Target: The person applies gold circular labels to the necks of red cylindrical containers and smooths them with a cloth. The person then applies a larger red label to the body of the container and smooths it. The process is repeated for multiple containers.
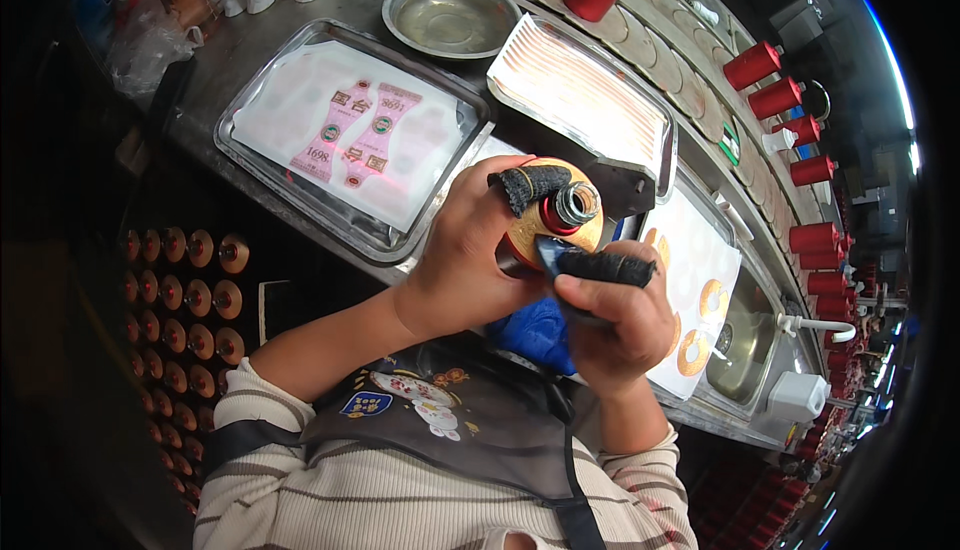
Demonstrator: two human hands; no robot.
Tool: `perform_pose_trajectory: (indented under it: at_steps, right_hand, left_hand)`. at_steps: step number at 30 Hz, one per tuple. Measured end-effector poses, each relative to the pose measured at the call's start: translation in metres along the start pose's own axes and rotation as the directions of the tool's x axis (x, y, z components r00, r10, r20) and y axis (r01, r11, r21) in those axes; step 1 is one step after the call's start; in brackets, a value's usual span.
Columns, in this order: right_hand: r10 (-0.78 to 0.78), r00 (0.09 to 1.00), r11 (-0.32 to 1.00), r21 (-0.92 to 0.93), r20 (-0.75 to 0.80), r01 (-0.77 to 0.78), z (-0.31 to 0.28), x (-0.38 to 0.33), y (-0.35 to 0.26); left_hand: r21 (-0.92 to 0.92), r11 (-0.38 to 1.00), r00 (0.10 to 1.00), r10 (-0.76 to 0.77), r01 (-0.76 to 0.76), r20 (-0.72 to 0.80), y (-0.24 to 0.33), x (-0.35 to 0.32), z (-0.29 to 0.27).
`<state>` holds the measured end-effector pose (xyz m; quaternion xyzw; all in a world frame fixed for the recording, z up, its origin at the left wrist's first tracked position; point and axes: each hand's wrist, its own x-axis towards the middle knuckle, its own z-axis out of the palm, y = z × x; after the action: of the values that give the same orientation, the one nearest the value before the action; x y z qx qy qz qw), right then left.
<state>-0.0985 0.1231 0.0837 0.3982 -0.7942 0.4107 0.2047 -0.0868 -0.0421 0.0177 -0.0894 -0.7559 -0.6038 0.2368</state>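
My left hand (470, 245) is wrapped around a red bottle (522, 236) with a gold shoulder, its threaded glass neck (576, 204) tilted toward me. A black fabric cover sits on one finger of this hand, which lies across the gold shoulder. In my right hand (632, 325) is a small dark flat scraper (549, 254), its edge against the gold shoulder just below the neck. Another black finger cover is on the right hand's index finger. My hands hide most of the bottle's body.
A metal tray (232, 150) holds white paper with pink decals. Behind are a round metal basin (395, 25) and a tray of striped sheets (580, 80). Gold ring decals (693, 353) lie on paper near the sink (752, 335). Red bottles (752, 66) stand along the conveyor; more bottles (200, 300) crowd the lower left.
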Motion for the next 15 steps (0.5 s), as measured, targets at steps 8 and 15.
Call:
perform_pose_trajectory:
  at_steps: [8, 15]
  right_hand:
    - [0.097, 0.993, 0.995, 0.01, -0.074, -0.096, -0.002, 0.002, 0.003]
    - [0.04, 0.997, 0.999, 0.0, -0.07, -0.04, -0.006, 0.005, -0.004]
  left_hand:
    - [0.153, 0.987, 0.987, 0.068, -0.045, -0.149, 0.001, -0.002, 0.011]
    - [0.2, 0.98, 0.978, 0.06, -0.019, -0.202, -0.004, -0.006, 0.018]
